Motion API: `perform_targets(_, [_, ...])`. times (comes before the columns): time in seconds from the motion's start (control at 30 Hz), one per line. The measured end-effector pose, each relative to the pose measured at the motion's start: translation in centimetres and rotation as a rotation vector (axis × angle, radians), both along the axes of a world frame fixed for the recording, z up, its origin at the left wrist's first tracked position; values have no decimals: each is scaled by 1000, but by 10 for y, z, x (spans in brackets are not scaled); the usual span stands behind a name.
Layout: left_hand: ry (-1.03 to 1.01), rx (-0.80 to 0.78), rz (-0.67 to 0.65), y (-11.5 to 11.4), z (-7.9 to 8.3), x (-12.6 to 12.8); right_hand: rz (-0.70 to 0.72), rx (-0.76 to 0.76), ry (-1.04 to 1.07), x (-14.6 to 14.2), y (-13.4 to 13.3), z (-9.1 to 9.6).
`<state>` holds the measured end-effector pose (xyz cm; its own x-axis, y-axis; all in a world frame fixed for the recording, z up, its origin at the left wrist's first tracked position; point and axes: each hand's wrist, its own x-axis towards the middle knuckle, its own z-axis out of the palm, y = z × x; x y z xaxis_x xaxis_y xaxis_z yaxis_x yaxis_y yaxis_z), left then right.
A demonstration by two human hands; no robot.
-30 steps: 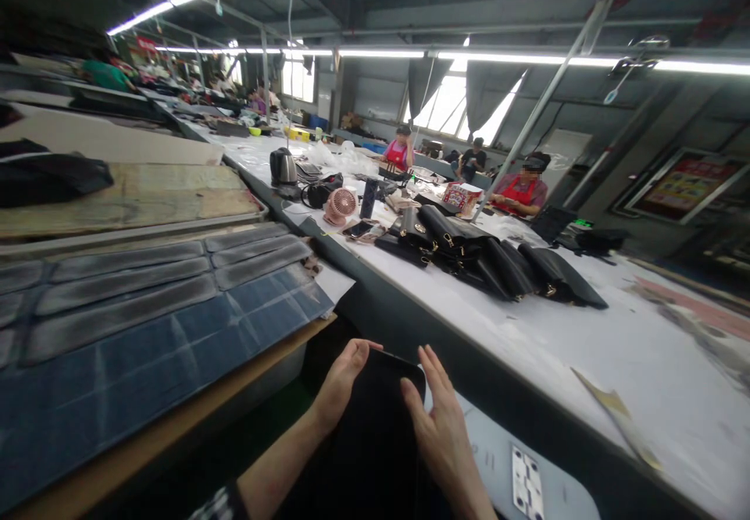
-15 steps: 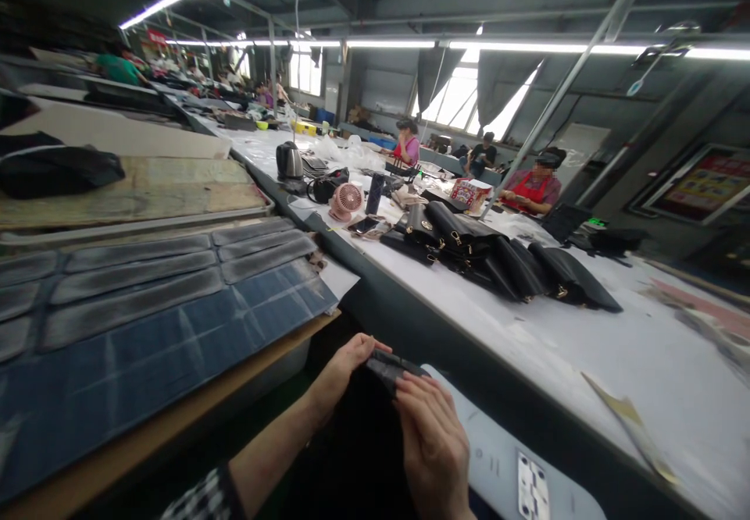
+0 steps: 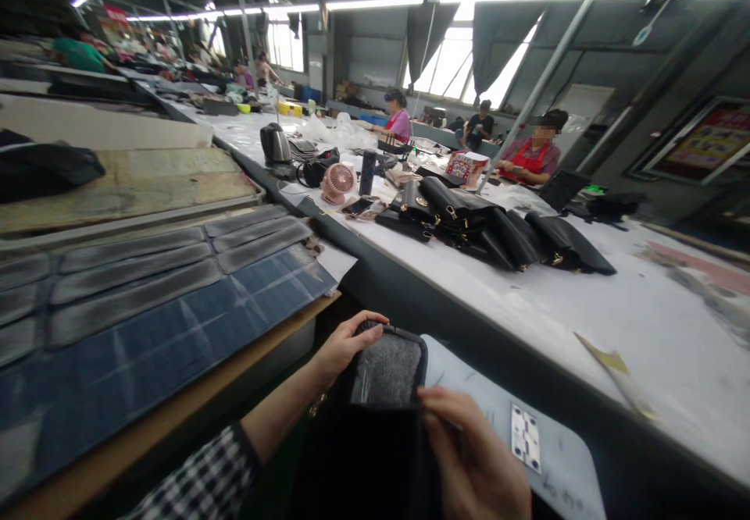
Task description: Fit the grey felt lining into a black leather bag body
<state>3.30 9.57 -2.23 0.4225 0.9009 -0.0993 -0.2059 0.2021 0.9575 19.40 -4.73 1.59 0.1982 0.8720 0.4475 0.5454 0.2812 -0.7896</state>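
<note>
In front of me is a black leather bag piece [image 3: 391, 368] with a rounded end, a dark rim and a rough grey face turned up. Its lower part merges into the dark below, so its full shape is hidden. My left hand [image 3: 351, 346] is closed on the upper left corner, thumb on the face. At the right edge, lower down, my right hand [image 3: 472, 446] pinches the rim between thumb and fingers. Just right of the piece lies a pale rounded board [image 3: 457, 379] with a metal hinge [image 3: 526, 438] on it.
On my left, a panel [image 3: 193, 325] carries rows of grey-faced strips [image 3: 134, 297]. Black bags [image 3: 469, 215] with gold hardware lie on the long white table [image 3: 445, 282], near a pink fan [image 3: 338, 183] and kettle [image 3: 275, 145]. People [image 3: 530, 157] sit beyond.
The bag piece has been turned so its rough grey face shows. My right hand has moved from its top edge down to its right edge; my left hand still holds the upper corner.
</note>
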Motion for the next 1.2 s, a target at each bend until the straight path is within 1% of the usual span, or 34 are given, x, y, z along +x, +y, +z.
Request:
perform_targets(0.03, [-1,-6,2,-1,2,2,-46,-61,51,6,14,4])
perform_targets(0.07, [-10,-19,2,-3,4,4,-63,-149,94,11,27,7])
perform_targets(0.13, [-77,-77,-12,-5,7,4,-19,-292,136,16,44,4])
perform_targets(0.17, [-129,-117,-24,-6,8,4,5,-325,138,15,48,0])
perform_targets(0.2, [-188,-157,-39,-7,8,3,12,-329,136,13,49,-5])
perform_targets(0.27, [-290,-213,-57,-9,7,2,-45,-291,127,6,46,-15])
perform_targets(0.37, [-329,-243,-52,-10,5,3,-159,-261,125,-3,40,-25])
perform_targets(0.47, [-253,-243,-3,-12,7,8,-210,-275,133,-6,42,-26])
perform_targets(0.6, [-98,-157,115,-11,8,13,-253,-310,210,-6,46,-29])
perform_targets(0.67, [-69,-142,122,-10,7,13,-273,-335,269,-8,42,-35])
perform_targets(0.77, [-50,-143,104,-9,4,11,-284,-394,336,-13,30,-47])
perform_targets(0.87, [-32,-140,98,-9,3,11,-293,-402,296,-20,17,-55])
perform_targets(0.97, [-8,-130,128,-10,2,13,-344,-322,211,-28,14,-55])
perform_targets(1.07, [5,-120,157,-10,0,15,-386,-264,158,-31,19,-52])
perform_targets(1.2, [20,-113,165,-10,-3,14,-369,-288,144,-28,26,-49])
